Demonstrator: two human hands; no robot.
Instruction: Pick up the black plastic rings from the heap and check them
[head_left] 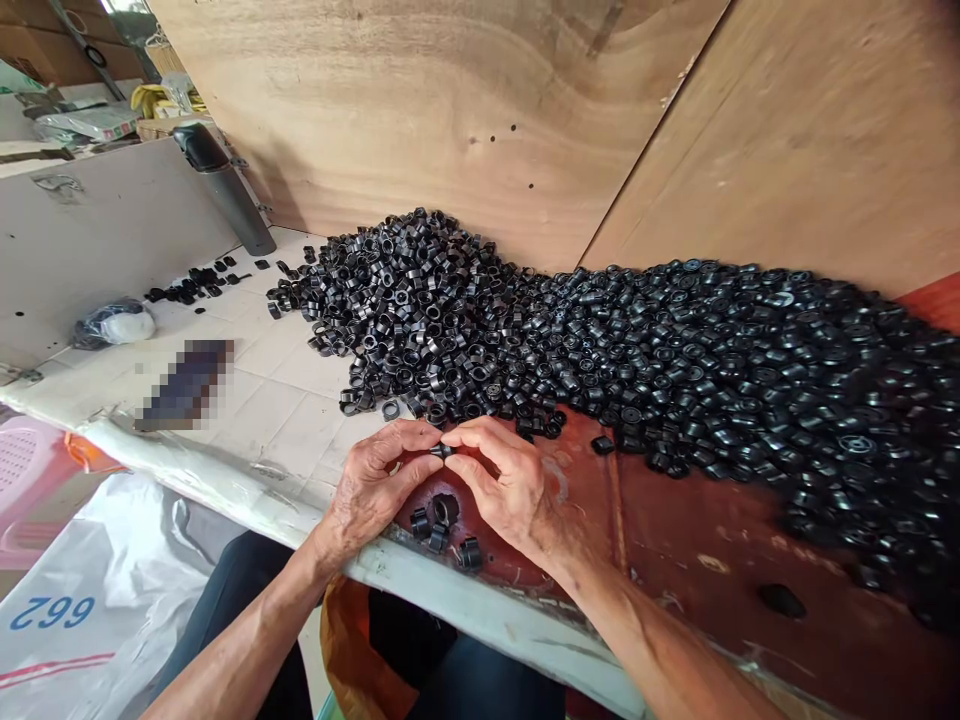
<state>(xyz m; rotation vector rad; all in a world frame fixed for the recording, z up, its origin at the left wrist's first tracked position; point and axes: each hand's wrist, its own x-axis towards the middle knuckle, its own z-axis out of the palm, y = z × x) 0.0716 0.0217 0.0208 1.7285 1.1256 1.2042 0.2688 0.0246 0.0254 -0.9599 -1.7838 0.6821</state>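
My left hand [379,480] and my right hand [502,480] meet over the front of the table. Their thumbs and forefingers pinch a small black plastic part [442,451] from both sides; most of it is covered by the fingertips. Just below the hands, several loose black rings [439,536] lie on the reddish-brown surface. Behind the fingers rises a heap of black plastic rings [420,300]. To its right spreads a larger heap of black round caps [712,350], and the two heaps run into each other.
A wooden panel [450,110] closes off the back. At the left stand a dark grey tube [232,190], a plastic-wrapped bundle [112,325] and scattered black pieces [195,285]. The table's pale front edge [487,610] runs before me. A white sack [97,580] is below left.
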